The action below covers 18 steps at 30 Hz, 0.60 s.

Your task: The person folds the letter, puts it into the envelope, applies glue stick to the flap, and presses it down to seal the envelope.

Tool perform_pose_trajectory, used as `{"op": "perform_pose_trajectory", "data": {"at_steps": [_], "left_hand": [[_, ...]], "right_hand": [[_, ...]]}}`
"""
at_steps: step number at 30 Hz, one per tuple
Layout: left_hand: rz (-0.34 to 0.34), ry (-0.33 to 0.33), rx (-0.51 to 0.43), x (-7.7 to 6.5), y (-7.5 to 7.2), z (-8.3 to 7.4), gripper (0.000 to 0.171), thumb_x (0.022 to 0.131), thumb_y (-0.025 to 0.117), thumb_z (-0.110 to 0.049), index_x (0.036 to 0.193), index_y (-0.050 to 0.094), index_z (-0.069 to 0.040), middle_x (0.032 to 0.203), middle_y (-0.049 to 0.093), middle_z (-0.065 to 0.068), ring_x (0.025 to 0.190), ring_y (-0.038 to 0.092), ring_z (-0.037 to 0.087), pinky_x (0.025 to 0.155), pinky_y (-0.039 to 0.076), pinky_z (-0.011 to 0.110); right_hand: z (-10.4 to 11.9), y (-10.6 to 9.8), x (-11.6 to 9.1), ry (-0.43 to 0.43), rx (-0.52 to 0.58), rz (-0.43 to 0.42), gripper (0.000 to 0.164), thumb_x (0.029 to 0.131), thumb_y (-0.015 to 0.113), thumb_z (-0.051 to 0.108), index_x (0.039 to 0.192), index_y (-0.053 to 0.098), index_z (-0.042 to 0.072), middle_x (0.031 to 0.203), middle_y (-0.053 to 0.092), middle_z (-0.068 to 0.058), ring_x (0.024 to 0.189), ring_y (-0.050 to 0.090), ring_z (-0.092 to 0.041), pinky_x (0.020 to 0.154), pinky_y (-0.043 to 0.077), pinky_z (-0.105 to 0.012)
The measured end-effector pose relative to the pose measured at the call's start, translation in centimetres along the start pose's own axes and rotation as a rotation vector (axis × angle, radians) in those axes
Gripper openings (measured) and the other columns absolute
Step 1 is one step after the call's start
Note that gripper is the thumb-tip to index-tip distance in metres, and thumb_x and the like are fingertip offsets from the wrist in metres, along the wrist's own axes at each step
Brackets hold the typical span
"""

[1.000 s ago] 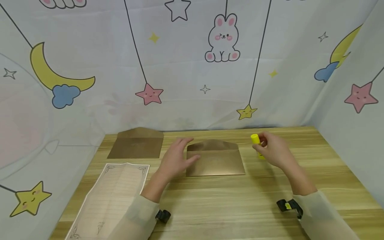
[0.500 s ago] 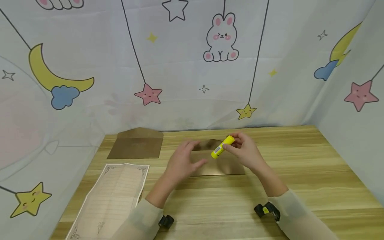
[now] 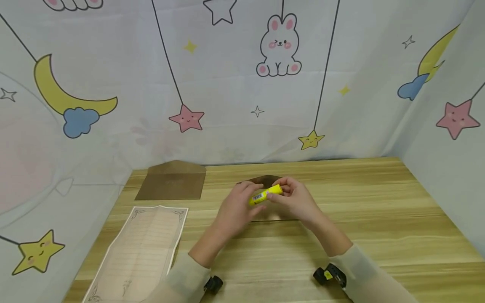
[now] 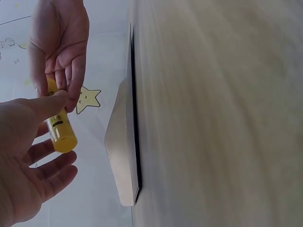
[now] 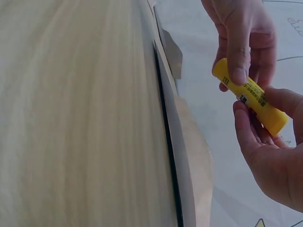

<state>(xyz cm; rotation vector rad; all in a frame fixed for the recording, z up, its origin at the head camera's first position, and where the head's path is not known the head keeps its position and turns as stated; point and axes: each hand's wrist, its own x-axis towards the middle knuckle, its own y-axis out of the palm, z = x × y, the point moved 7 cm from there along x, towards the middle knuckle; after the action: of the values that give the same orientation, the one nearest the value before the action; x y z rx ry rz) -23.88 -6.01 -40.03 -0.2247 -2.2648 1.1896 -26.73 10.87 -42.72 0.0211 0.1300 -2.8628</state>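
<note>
Barcode label (image 3: 257, 197) on the yellow tube (image 3: 265, 194), dark print (image 5: 255, 91) along its side, all too small to read

White cloth (image 3: 227, 71), 2 pink stars (image 3: 187, 118), behind wood-grain table (image 3: 382, 214).

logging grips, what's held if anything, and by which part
A yellow glue stick, held near its right end by the right hand; the left hand is at the other end, unclear whether gripping.
</note>
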Motion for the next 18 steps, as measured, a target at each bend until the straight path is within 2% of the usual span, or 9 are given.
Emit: {"op": "perform_pose_trajectory", "data": {"at_steps": [4,8,13,15,18], "left_hand": [[-0.026,0.044,-0.002,0.0,0.0,-0.3,0.046,0.09,0.089,-0.018,0.13,0.072,-0.007,0.119,0.068,0.006,0.109,0.064,0.026,0.091,0.058,0.038],[-0.051,0.06,-0.025,0.0,-0.3,-0.5,0.035,0.091,0.087,-0.015,0.124,0.075,-0.006,0.109,0.067,0.003,0.1,0.062,0.022,0.084,0.057,0.034],[-0.066,0.06,-0.008,0.0,-0.6,-0.2,0.035,0.09,0.088,-0.013,0.122,0.076,-0.007,0.108,0.068,0.002,0.099,0.062,0.02,0.084,0.058,0.033],[-0.071,0.05,0.01,0.0,-0.7,0.1,0.035,0.089,0.088,-0.013,0.122,0.076,-0.007,0.109,0.068,0.002,0.099,0.062,0.02,0.085,0.057,0.033],[-0.077,0.045,0.023,0.0,-0.8,0.3,0.037,0.089,0.089,-0.012,0.123,0.076,-0.007,0.109,0.068,0.002,0.099,0.062,0.02,0.085,0.057,0.033]], "right_hand": [[0.0,0.7,-0.1,-0.006,0.043,0.036,0.037,0.097,0.079,0.008,0.125,0.058,-0.005,0.114,0.071,-0.017,0.101,0.071,-0.024,0.091,0.061,-0.04],[0.1,0.9,-0.2,-0.019,0.063,0.057,0.036,0.099,0.077,0.007,0.125,0.057,-0.006,0.115,0.07,-0.017,0.103,0.072,-0.026,0.094,0.06,-0.044],[-0.1,0.2,-0.2,0.008,0.028,0.054,0.043,0.104,0.073,0.02,0.135,0.056,-0.005,0.124,0.068,-0.02,0.112,0.071,-0.034,0.101,0.056,-0.052],[-0.2,-0.2,-0.1,0.023,-0.002,0.035,0.046,0.106,0.069,0.027,0.138,0.056,-0.004,0.125,0.067,-0.02,0.111,0.072,-0.034,0.099,0.058,-0.05],[-0.4,-0.6,-0.1,0.047,-0.029,0.014,0.046,0.109,0.065,0.034,0.136,0.059,-0.002,0.122,0.069,-0.023,0.102,0.074,-0.032,0.089,0.062,-0.042]]}}
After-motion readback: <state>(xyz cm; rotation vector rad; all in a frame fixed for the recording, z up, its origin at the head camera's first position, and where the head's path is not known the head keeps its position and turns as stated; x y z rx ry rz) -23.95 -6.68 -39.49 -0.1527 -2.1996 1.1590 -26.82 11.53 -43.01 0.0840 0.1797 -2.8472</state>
